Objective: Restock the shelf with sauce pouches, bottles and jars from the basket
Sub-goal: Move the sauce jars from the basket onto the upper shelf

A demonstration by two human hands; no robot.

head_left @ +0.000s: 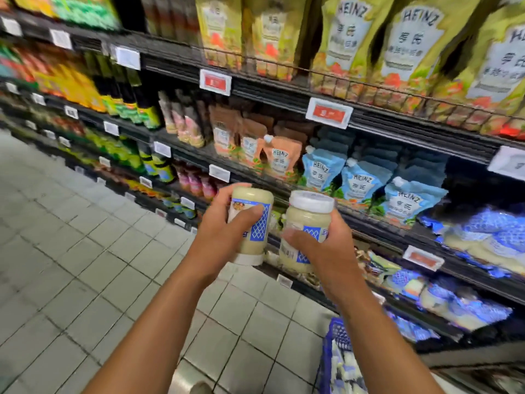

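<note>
The left hand (224, 226) curls round an upturned jar (254, 204) and the right hand (321, 251) round an upright jar (308, 220), side by side before the shelf (270, 89), pouches (358, 183) at 1 o'clock, basket (326, 359) at 5 o'clock.

Bright, motion-blurred, wide-angle edge distortion.

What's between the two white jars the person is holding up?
Nothing: in the head view a narrow bare gap parts the left jar from the right jar, with only blurred shelf stock showing behind it.
</note>
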